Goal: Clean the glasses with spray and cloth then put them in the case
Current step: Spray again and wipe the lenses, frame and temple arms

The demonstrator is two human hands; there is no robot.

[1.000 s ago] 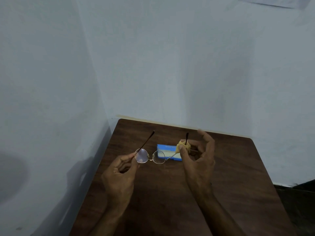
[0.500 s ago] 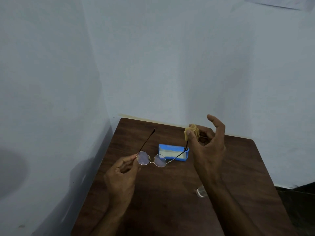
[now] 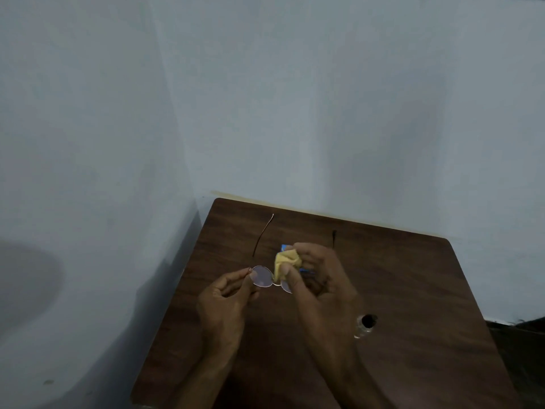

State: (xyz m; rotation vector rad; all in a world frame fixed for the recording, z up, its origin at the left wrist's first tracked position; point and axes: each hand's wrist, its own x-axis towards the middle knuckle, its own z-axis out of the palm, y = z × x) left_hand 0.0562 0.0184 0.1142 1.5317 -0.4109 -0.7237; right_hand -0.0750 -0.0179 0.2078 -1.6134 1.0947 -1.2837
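Round thin-rimmed glasses [image 3: 262, 276] hang above the brown table [image 3: 413, 290], temples spread and pointing away from me. My left hand [image 3: 227, 293] pinches the left lens rim at the hinge. My right hand [image 3: 317, 273] holds a crumpled yellow cloth [image 3: 286, 259] pressed on the right lens, which is mostly covered by thumb and cloth. The blue case [image 3: 283, 247] lies on the table behind my right hand, only a corner showing. A small clear spray bottle [image 3: 364, 324] with a dark top stands to the right of my right forearm.
The table sits in a corner, with pale walls close at its left and back edges. Its right edge drops to a dark floor [image 3: 519, 349].
My right hand came down from beside the right temple tip and brought the cloth onto the right lens. The glasses stay in my left hand.
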